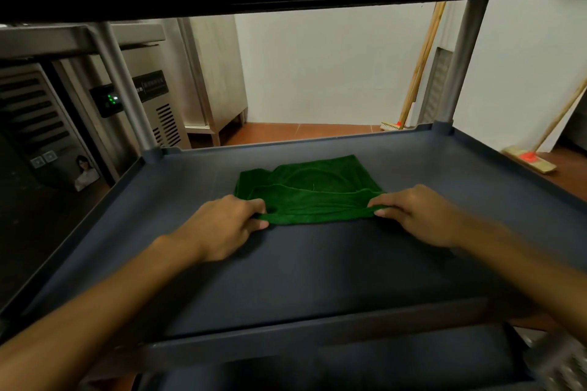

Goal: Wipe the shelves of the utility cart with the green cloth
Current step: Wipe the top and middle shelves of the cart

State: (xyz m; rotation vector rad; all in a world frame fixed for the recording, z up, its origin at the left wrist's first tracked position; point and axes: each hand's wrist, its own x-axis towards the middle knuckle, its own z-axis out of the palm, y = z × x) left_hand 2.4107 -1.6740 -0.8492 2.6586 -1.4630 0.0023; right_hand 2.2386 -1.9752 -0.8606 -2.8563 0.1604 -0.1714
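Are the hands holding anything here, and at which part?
Both hold the crumpled green cloth lying on the dark grey plastic cart shelf. The left hand pinches its near-left corner; the right hand pinches its near-right corner.

A plain white wall [333, 67] stands behind a terracotta tiled floor [286, 132], with stainless steel kitchen units [219, 73] on the left, one showing small green lights [111, 99], and wooden-handled brooms [421, 63] leaning at the right.
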